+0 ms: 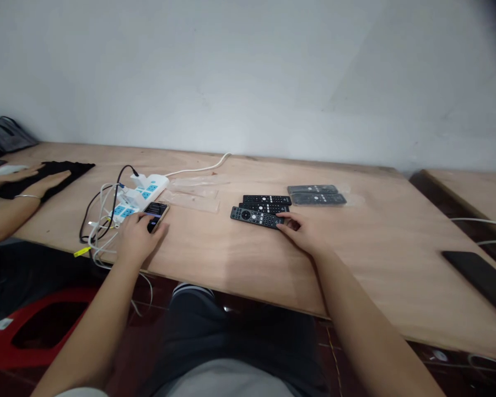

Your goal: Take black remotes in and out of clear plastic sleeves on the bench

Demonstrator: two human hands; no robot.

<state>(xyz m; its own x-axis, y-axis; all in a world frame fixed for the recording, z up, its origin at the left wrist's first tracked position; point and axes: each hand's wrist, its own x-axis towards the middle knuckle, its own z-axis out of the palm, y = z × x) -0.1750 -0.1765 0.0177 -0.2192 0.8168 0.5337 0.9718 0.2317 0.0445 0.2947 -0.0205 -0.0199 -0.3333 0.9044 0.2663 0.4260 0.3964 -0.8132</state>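
Note:
My left hand (137, 238) rests on a smartphone (156, 213) lying on the wooden table (215, 253), fingers curled over its near end. My right hand (303, 231) touches the right end of the nearest black remote control (254, 216). Two more black remotes (267, 202) lie just behind it. Further right, two remotes in clear bags (317, 194) lie side by side.
A white power strip (143, 193) with plugs and tangled cables (101, 220) sits left of the phone. Empty clear plastic bags (194, 193) lie behind. Another person's hand (45, 182) rests on a black cloth at far left. A dark phone (479, 275) lies at right.

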